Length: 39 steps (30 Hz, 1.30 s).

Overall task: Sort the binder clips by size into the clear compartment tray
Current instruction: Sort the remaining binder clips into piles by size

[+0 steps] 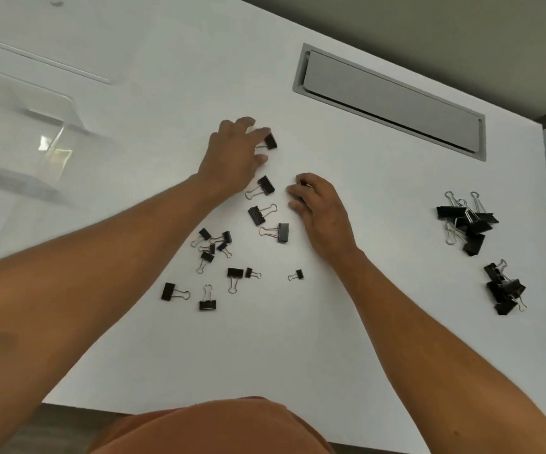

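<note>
On a white desk (330, 322) seen from the head camera, a person reaches with both bare hands into a scatter of black binder clips. Open desktop lies toward six o'clock, between the forearms and the near edge, and a wide clear strip separates the middle scatter from the right edge. The left hand (232, 158), toward twelve o'clock of the scatter, pinches one medium clip (271, 141) between fingertips and thumb. The right hand (320, 208), just beside it toward three o'clock, is curled with something dark at its fingertips; whether it is gripping a clip cannot be told. Three medium clips (261, 199) lie between the hands, and small clips (214, 245) cluster near seven o'clock. A pile of large clips (466, 221) sits at three o'clock, with a second pile (504, 288) toward four o'clock, both close to the desk's right edge. A grey cable hatch (392, 99) is set into the desk at one o'clock, before a grey wall. The clear compartment tray (29, 132) stands at ten o'clock, well apart from the clips; no clips can be made out in it.
</note>
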Available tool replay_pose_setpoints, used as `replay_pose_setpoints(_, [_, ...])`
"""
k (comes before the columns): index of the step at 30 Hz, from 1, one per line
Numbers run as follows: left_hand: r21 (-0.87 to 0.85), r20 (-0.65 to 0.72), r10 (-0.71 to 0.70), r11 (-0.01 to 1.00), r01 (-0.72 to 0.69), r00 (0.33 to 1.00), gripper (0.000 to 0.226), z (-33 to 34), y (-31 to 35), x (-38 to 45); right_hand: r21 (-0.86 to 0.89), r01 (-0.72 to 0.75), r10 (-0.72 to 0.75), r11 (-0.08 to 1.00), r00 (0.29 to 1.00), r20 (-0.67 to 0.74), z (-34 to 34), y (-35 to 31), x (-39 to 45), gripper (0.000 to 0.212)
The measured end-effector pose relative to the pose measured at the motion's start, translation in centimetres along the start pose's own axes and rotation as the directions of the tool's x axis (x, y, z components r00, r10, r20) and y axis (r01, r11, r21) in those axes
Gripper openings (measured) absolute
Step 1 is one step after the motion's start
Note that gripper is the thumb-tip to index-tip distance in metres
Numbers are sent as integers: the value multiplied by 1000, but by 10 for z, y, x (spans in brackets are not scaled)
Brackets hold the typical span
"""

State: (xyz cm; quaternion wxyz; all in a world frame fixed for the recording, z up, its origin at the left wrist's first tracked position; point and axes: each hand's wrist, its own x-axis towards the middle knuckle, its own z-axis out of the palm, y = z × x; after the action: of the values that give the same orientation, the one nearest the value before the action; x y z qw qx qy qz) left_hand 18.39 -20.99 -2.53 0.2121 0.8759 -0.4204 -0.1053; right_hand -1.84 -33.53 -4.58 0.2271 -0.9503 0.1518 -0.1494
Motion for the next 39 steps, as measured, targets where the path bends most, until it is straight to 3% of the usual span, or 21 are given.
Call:
replay_pose_setpoints(3, [-22,55,85,996,-84,995,42,-1,5,10,-49,-38,35,998,998,-48,3,2,1,19])
replay_pose_setpoints(6, [-99,79,168,982,-160,983,31,2,20,8,-55,-173,165,983,978,-130,6,-1,3,19])
replay_pose_setpoints(11, [-130,189,298,952,-277,936,23,14,53,-2,27,-362,361,932,915,-182,5,-7,-3,47])
replay_pose_setpoints(15, [-236,177,230,954,-186,957,32,10,48,-8,-135,-268,253,954,960,-119,5,-9,-4,54])
replay_pose_setpoints(19, [-278,59,100,957,-80,993,30,-7,23,-34,-171,-203,190,964,978,-89,7,0,-3,33])
replay_pose_setpoints(23, [-259,-107,-7,966,-21,994,28,-23,2,-91,-121,-288,266,950,949,-170,-1,11,-16,24])
replay_pose_setpoints(27, [-205,-173,-62,978,25,983,22,-25,-8,-151,-74,-362,334,929,910,-245,-8,16,-36,21])
replay_pose_setpoints(30, [-186,-210,-77,982,38,975,16,-20,-18,-185,-131,-373,323,919,899,-297,-10,8,-37,25])
replay_pose_setpoints(32, [-143,-257,-86,988,50,963,17,-19,-30,-199,-199,-319,239,927,908,-343,-14,-5,-37,25])
replay_pose_setpoints(34, [-98,-299,-123,990,98,946,21,-21,-48,-210,-189,-194,131,963,944,-303,-17,-28,-40,22])
replay_pose_setpoints(36, [-72,-319,-143,989,126,937,25,-24,-67,-218,-69,-77,66,995,987,-144,-14,-50,-47,29])
replay_pose_setpoints(39, [-94,-320,-165,985,142,933,28,-24,-82,-224,-16,-29,29,999,999,41,-3,-61,-62,35])
